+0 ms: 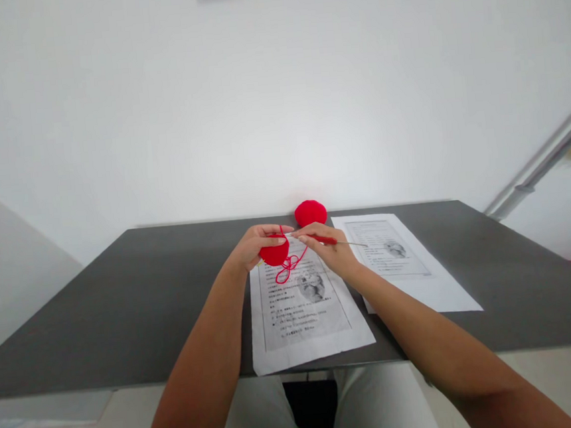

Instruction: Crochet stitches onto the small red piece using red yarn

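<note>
My left hand (261,243) is closed on a rounded piece of red crochet work (273,253), with a strand of yarn running up over its fingers. In my right hand (329,245) is a crochet hook with a red handle (324,239); its thin metal shaft sticks out toward the right. The hook's working tip is too small to make out near the left fingers. A loose tangle of red yarn (286,267) hangs below the crochet piece, and one strand leads up to my right hand. Just behind my hands sits a red yarn ball (310,212).
Under my hands lies a printed sheet (313,331) with text and a picture. A second printed sheet (436,287) is to its right. Both rest on a dark grey table (124,308) that meets a white wall (276,108). A grey pipe (546,174) slants at the far right.
</note>
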`<state>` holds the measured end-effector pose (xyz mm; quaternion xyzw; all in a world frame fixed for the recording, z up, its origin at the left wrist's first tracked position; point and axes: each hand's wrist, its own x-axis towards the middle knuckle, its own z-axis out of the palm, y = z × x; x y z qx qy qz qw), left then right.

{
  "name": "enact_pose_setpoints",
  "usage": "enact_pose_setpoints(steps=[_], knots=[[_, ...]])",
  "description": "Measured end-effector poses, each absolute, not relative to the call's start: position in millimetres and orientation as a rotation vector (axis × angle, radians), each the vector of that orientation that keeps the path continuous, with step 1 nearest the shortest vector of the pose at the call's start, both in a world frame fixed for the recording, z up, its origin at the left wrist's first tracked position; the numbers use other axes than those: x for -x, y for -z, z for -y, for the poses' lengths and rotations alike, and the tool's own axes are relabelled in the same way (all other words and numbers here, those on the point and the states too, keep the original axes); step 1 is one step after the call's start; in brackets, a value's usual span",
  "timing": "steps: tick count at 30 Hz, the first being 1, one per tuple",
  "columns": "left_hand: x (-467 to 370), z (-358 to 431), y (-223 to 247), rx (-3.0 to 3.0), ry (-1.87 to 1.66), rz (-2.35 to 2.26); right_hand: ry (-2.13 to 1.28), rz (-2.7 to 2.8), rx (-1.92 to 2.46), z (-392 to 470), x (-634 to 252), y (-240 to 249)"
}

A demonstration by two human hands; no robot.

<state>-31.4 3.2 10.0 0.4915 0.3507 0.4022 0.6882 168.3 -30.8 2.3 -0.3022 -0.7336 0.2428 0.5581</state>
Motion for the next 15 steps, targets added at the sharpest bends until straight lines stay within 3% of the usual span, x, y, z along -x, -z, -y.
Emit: enact_pose_setpoints(steps=[6, 15], knots=[[35.7, -4.3, -10.1, -1.106, -0.796, -0.765, -1.036, 1.484, 0.749, 28.5, -166.1, -6.4], [41.6, -4.2, -7.4, -1.071, -0.726, -0.656, -1.049, 1.676, 0.599, 25.6, -178.1, -10.6]])
